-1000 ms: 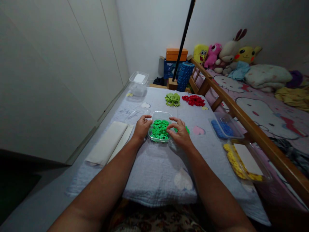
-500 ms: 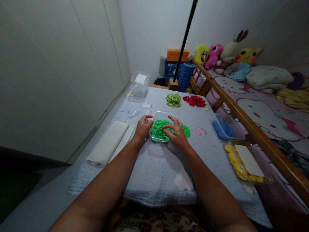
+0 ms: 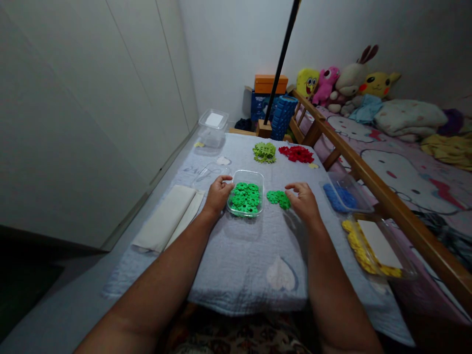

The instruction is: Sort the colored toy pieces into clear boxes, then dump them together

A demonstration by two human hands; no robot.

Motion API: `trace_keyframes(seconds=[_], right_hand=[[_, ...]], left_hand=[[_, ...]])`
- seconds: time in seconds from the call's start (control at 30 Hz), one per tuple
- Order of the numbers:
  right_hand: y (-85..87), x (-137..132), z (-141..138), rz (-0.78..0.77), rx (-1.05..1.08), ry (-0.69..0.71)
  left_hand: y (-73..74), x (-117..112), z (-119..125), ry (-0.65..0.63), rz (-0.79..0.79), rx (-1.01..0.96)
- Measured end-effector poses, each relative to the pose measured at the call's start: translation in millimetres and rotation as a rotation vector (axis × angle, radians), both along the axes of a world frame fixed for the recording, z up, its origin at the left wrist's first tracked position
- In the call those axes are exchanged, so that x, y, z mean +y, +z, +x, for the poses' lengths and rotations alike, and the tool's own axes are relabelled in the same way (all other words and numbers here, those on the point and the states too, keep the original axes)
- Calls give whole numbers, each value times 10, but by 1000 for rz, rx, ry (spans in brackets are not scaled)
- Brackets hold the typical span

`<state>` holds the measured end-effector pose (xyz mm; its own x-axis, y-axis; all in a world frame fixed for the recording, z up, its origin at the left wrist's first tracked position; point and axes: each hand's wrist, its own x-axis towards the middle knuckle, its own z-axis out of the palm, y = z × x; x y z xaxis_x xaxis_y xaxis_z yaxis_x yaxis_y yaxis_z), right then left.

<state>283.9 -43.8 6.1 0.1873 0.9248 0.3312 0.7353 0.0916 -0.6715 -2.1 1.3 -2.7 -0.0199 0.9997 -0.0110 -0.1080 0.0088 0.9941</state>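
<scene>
A clear plastic container (image 3: 246,174) stands mid-table with many green snowflake-shaped plastic discs (image 3: 245,196) inside. My left hand (image 3: 220,191) grips its left rim between thumb and fingers. To the container's right, a few loose green discs (image 3: 278,197) lie together on the cloth. My right hand (image 3: 300,196) is at the right edge of these, thumb and fingers apart, with nothing seen between them. Farther back lie a lime-green pile of discs (image 3: 264,152) and a red pile (image 3: 297,154).
Right of my arms stand a container of blue discs (image 3: 341,197) and one of yellow discs (image 3: 365,250), beside the wooden bed rail (image 3: 354,157). Folded cream cloth (image 3: 165,216) and a clear lid (image 3: 212,174) lie left. An empty-looking clear box (image 3: 213,133) stands at the back left.
My right hand has moved right, from above the container to the loose green discs. My left hand has stayed at the container's rim.
</scene>
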Motion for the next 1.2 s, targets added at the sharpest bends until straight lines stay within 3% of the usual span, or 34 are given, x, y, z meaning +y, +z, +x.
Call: trace_keyframes(seconds=[0.1,0.3,0.63,0.8,0.97,1.1,1.2], right_hand=[[-59,-28,150,-171,-129,9],[-105,-94,130,-296,-296,9],[28,-116,123,-329,-52,93],[107,-117,67,-222,182,122],[171,-123,-173,-57,436,176],[152,-131,-429,92,385,269],[121,-143,-578,115,309,312]], left_hand=[[14,-5,0,-4,-15,4],[10,-8,3,0,2,15],[40,-14,12,2,-16,-7],[16,-6,3,2,-7,2],[1,3,7,2,-5,-1],[9,1,8,4,-10,-1],[9,0,3,3,-8,6]])
